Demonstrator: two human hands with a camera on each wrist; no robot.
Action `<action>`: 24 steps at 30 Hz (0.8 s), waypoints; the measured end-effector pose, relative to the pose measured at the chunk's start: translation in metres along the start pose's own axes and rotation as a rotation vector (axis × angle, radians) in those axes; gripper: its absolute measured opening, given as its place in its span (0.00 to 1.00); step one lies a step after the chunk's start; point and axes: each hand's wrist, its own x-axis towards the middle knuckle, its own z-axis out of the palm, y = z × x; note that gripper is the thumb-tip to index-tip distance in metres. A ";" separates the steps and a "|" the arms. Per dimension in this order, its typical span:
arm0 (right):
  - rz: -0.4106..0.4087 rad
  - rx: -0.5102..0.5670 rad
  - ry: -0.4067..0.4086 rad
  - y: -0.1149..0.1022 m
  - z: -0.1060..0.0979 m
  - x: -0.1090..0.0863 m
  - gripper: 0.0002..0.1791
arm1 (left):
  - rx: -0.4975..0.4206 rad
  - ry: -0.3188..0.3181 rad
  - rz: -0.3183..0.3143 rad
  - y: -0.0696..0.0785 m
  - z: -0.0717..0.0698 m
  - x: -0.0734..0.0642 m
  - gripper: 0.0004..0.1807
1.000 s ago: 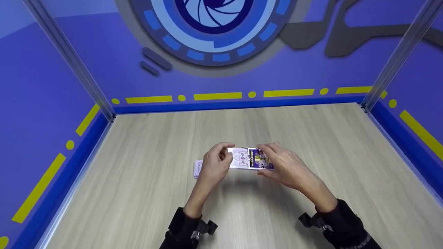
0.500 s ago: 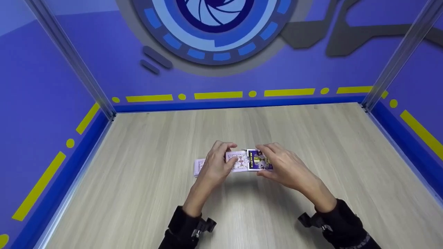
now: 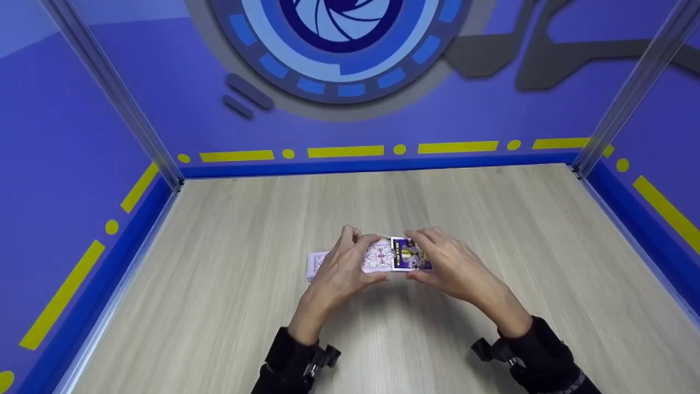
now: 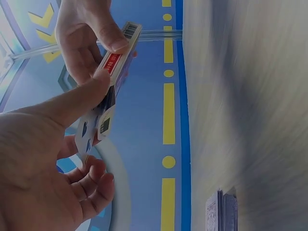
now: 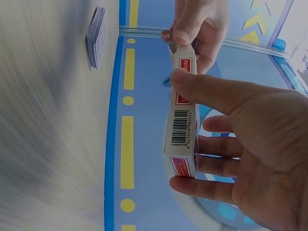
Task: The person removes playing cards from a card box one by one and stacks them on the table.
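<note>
My right hand grips a small playing card box, thumb along one narrow side and fingers along the other. White sides with a barcode and red labels show on the box in the right wrist view. Pink-backed playing cards stick out of its open left end. My left hand holds these cards between thumb and fingers, close to the opening. Seen from the left wrist, a card face has dark pips, and a flap stands beside it. How many cards are held cannot be told.
A stack of pink cards lies on the wooden table, partly hidden behind my left hand. Both hands and the box are above the tabletop. Blue printed walls close off the back and both sides.
My left hand's thumb and fingers have spread and moved right along the cards, now spanning their two long edges near the box. My right hand and the box have hardly moved.
</note>
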 end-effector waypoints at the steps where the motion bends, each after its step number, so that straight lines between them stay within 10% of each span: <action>1: 0.000 0.000 0.000 0.000 0.000 0.000 0.44 | 0.001 0.002 0.007 0.000 0.000 0.000 0.40; 24: 0.052 0.018 0.016 0.004 -0.004 0.000 0.44 | -0.061 -0.061 -0.155 -0.031 -0.045 -0.009 0.39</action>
